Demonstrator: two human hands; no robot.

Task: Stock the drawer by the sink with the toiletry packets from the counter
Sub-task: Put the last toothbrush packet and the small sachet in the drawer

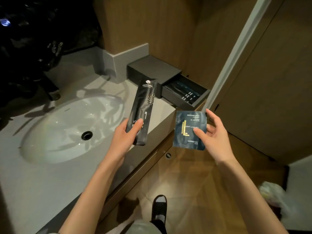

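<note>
A: So, what step is this?

B: Carrying. The left hand [125, 134] has its fingers wrapped round the long toothbrush packet [143, 105]. The right hand [214, 137] pinches the square shower cap packet [187, 129], with its other fingers spread. Both are held up mid-frame.

A: What next?

B: I think they go into the open drawer [200, 99], right of centre. They need to lie flat beside the dark packs [184, 92] inside.
</note>
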